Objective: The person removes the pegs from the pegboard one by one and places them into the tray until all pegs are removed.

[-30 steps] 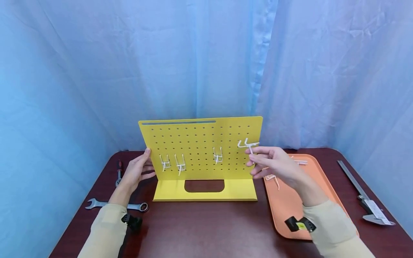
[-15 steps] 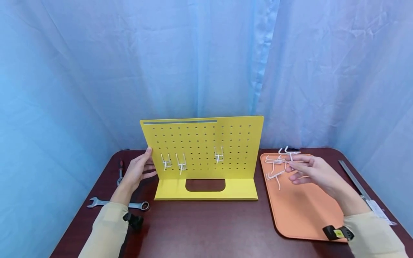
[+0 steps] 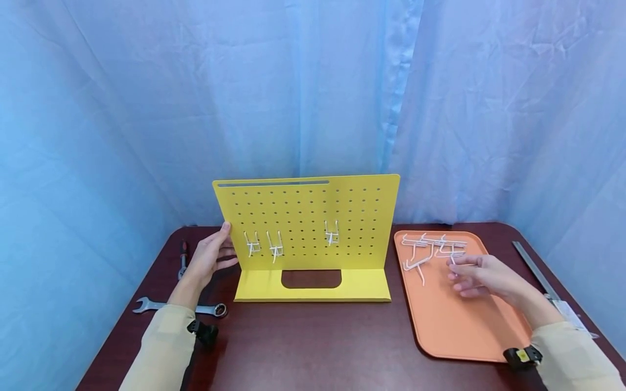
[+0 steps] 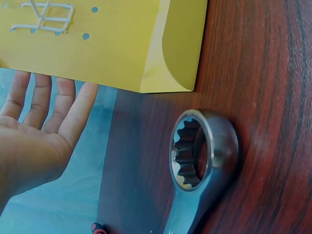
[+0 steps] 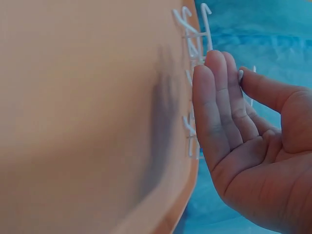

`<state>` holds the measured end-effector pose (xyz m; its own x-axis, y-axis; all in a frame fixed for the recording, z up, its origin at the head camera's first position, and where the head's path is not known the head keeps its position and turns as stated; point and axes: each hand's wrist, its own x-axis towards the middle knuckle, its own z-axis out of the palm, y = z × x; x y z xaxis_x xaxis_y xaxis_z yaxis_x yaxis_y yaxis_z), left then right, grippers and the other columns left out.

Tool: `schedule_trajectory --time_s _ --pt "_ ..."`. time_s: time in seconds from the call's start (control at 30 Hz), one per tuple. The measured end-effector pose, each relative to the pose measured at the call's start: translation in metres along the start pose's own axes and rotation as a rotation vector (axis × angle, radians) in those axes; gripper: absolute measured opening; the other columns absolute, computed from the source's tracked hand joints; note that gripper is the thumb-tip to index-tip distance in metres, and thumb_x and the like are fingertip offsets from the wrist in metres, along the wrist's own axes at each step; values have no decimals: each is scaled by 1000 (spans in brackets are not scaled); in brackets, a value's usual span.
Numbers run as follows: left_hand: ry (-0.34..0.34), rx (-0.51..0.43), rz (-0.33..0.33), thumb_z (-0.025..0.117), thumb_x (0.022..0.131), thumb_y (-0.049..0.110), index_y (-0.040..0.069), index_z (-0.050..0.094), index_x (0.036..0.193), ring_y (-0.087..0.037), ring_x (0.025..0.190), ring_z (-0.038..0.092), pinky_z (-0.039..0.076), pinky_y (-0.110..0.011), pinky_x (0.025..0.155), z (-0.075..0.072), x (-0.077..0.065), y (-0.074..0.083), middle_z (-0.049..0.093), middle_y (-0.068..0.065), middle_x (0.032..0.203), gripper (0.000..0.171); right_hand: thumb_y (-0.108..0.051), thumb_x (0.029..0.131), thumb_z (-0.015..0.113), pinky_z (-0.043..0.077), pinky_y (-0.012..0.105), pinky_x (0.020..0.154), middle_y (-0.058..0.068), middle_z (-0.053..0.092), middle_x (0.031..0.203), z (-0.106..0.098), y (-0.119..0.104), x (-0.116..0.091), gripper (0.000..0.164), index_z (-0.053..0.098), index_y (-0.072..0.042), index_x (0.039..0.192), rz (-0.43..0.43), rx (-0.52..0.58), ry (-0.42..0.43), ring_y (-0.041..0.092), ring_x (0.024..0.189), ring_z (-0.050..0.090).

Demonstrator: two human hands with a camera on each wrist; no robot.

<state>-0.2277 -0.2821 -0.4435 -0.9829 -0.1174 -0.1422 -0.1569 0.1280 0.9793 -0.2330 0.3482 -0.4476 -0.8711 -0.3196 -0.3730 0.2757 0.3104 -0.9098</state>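
Note:
A yellow pegboard [image 3: 293, 209] stands on the table, with three white wire hooks fitted in it, among them a right-hand hook [image 3: 332, 237]. My left hand [image 3: 204, 263] holds its left edge, thumb at the front and fingers behind; in the left wrist view those fingers [image 4: 39, 102] reach behind the panel. Over the orange tray [image 3: 459, 326], my right hand [image 3: 484, 277] pinches the stem of a white pegboard hook [image 3: 451, 252] between thumb and index finger. The stem's tip [image 5: 241, 76] shows in the right wrist view. Several loose hooks [image 3: 418, 264] lie at the tray's far left.
A combination wrench [image 3: 205, 310] lies left of the pegboard, its ring end [image 4: 214, 146] near the base. Behind it is a red-handled tool [image 3: 183, 251]. A caliper [image 3: 533, 270] lies along the right side of the table. A pale blue curtain [image 3: 293, 98] hangs behind.
My right hand has carried the hook from in front of the pegboard's right side, rightward and down to the tray. The left hand keeps its place on the board's edge.

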Motion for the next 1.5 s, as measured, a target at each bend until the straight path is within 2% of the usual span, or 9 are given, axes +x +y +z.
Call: schedule_trajectory --time_s 0.17,0.43,0.63,1.13,1.5 --pt "-6 -4 -3 55 90 74 6 61 129 -25 103 68 59 -39 86 1 2 0 62 -18 119 79 -25 106 59 61 39 77 7 73 103 0 10 4 46 51 7 137 59 -12 -42 22 86 73" --pt "-6 -23 -3 55 90 73 4 61 127 -25 102 68 59 -42 88 -1 2 -1 63 -15 116 78 -26 105 60 61 39 75 5 73 102 3 16 11 54 44 11 141 101 -65 -25 20 85 72" --pt "-5 -22 -2 55 90 73 5 61 129 -24 102 68 60 -39 86 0 1 -1 63 -15 116 78 -28 105 60 61 39 72 4 72 98 4 17 14 48 49 7 136 128 -88 -16 18 82 71" --pt "-2 -28 3 56 91 72 5 62 127 -24 101 68 60 -39 85 -1 1 0 63 -16 117 77 -30 105 60 61 39 69 5 69 94 2 14 9 48 52 6 134 153 -162 38 19 77 70" --pt "3 -20 -3 56 90 73 6 62 127 -24 102 68 60 -38 85 -1 1 0 62 -16 118 77 -28 105 60 60 38 69 4 70 96 -2 15 6 39 54 3 128 156 -129 9 19 78 69"
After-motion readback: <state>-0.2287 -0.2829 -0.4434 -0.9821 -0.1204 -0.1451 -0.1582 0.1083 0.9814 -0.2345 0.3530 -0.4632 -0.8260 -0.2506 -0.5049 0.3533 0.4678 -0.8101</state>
